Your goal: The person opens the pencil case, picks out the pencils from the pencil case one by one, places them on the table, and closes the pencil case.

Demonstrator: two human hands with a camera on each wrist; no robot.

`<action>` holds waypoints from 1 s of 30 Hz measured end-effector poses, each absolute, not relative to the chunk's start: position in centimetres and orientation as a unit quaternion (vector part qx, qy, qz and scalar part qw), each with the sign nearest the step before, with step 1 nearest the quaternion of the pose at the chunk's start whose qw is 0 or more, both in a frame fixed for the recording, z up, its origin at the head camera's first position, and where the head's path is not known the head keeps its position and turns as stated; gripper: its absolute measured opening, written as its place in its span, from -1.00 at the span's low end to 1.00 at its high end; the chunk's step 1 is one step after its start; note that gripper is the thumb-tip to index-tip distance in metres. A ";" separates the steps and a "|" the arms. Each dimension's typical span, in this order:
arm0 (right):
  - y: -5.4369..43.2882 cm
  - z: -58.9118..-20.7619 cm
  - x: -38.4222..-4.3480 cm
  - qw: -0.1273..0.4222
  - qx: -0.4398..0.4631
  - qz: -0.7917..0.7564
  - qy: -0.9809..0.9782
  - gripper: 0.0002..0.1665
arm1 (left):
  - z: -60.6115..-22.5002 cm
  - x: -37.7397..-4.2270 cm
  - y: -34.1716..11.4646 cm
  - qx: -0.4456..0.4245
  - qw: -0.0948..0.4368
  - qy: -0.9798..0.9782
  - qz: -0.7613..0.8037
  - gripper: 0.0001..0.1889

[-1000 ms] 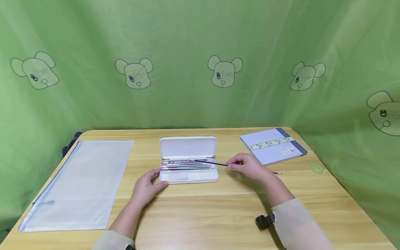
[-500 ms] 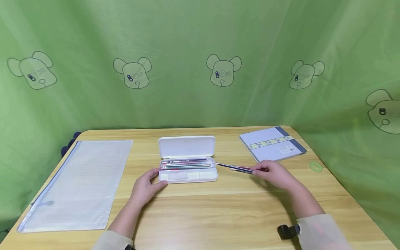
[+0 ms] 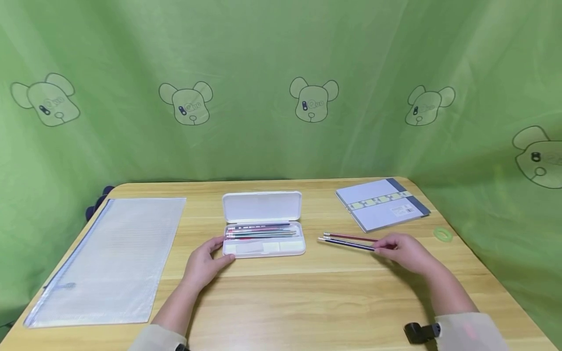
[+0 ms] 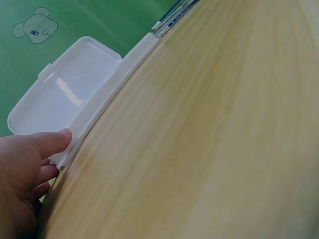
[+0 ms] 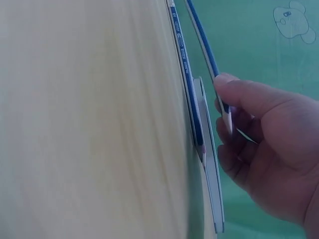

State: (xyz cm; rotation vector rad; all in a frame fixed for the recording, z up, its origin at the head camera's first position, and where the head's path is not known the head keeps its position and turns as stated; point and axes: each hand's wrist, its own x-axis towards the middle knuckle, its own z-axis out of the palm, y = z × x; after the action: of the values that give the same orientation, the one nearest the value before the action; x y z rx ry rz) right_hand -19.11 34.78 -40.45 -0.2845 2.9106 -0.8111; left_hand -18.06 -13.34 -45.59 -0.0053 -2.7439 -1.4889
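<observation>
A white plastic pencil case lies with its lid raised, several pencils inside. My left hand grips its left end, thumb at the front corner and fingers along the side, as the left wrist view also shows. To the right of the case, my right hand pinches a dark blue pencil near its sharpened tip, thumb against fingers. The pencil's far end points toward the case. Below it on the table lie a second blue pencil and a red pencil, side by side.
A translucent zip pouch covers the left of the table. At the back right lies a banded stack of pale notebooks, with a green ring near the right edge. Green curtain hangs behind.
My right hand has carried the blue pencil rightward, from over the case's right side to beside the pencils on the table. My left hand stays on the case.
</observation>
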 end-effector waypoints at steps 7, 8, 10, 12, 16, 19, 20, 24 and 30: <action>35.3 -40.7 -19.0 0.067 -0.076 -0.267 0.958 -0.83 | -45.6 -18.1 -13.3 0.000 0.010 -0.877 -0.480 -0.37; 35.3 -40.7 -19.0 0.067 -0.075 -0.264 0.959 -0.83 | -45.6 -18.1 -13.3 0.000 0.010 -0.877 -0.480 -0.37; 35.4 -40.9 -19.0 0.066 -0.073 -0.256 0.962 -0.84 | -45.6 -18.1 -13.3 0.000 0.009 -0.876 -0.482 -0.37; 35.4 -41.0 -19.0 0.065 -0.070 -0.248 0.964 -0.86 | -45.6 -18.0 -13.3 0.000 0.009 -0.876 -0.481 -0.37; 35.6 -41.2 -19.1 0.068 -0.067 -0.238 0.967 -0.87 | -45.6 -18.1 -13.3 0.001 0.009 -0.878 -0.479 -0.37; 35.6 -41.2 -19.2 0.070 -0.064 -0.236 0.967 -0.88 | -45.6 -18.1 -13.3 0.000 0.010 -0.879 -0.477 -0.37; 35.6 -41.2 -19.2 0.071 -0.066 -0.235 0.967 -0.88 | -45.6 -18.1 -13.3 0.000 0.009 -0.879 -0.477 -0.37; 35.6 -41.2 -19.2 0.073 -0.065 -0.233 0.968 -0.88 | -45.6 -18.1 -13.3 -0.001 0.009 -0.879 -0.478 -0.37; 35.6 -41.3 -19.2 0.073 -0.065 -0.236 0.967 -0.84 | -45.6 -18.1 -13.3 -0.002 0.009 -0.878 -0.478 -0.37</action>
State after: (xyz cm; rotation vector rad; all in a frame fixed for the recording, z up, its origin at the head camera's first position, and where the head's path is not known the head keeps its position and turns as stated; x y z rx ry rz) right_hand -19.15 35.56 -41.32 -0.1946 2.9051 -0.7075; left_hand -18.06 -13.29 -45.58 -0.0058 -2.7444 -1.4924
